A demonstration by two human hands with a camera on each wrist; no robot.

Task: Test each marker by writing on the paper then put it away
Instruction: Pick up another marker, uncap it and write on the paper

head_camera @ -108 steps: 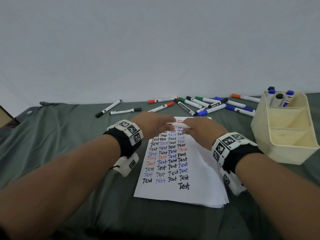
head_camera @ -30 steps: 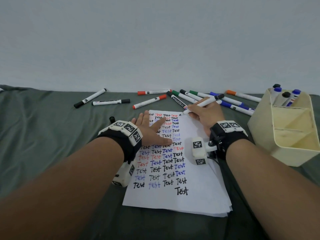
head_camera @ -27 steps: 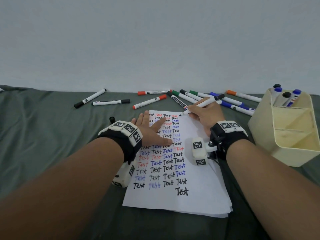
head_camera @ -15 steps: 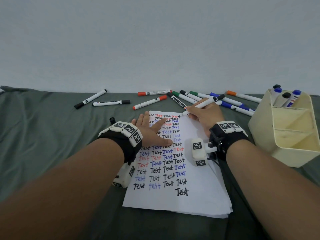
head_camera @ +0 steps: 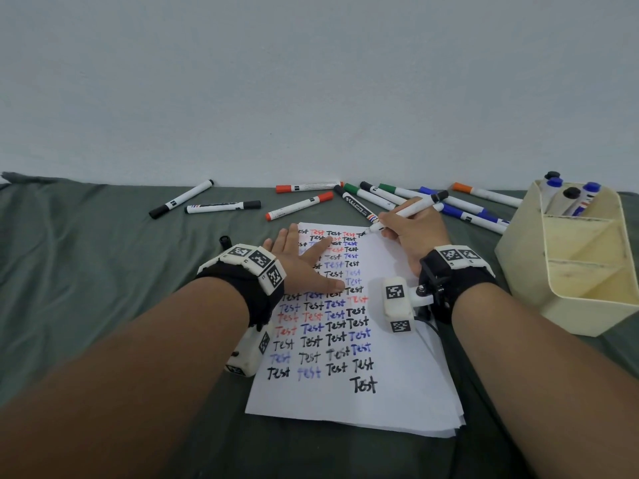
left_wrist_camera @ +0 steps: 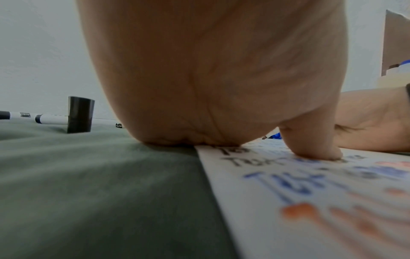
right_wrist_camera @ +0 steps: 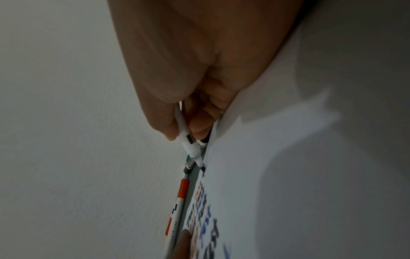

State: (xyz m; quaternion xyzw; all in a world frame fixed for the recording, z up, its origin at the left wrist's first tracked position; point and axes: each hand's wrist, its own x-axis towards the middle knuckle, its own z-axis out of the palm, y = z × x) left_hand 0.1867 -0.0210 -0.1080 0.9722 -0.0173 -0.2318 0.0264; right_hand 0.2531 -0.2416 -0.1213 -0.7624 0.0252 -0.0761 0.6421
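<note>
Blur smears my left wrist view; left hand (head_camera: 300,261) lies flat on the written white paper (head_camera: 390,368), right hand (head_camera: 413,233) pinching a white black-tipped marker (head_camera: 406,213). Grey-green cloth tabletop (head_camera: 103,288), pale wall (head_camera: 311,81).

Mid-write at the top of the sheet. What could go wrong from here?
1. The marker tip sits at the paper's top edge; a stroke could run onto the cloth.
2. The loose black cap stands beside the left hand; a nudge could roll it away.
3. The left hand lies on written words and may smear them.
</note>
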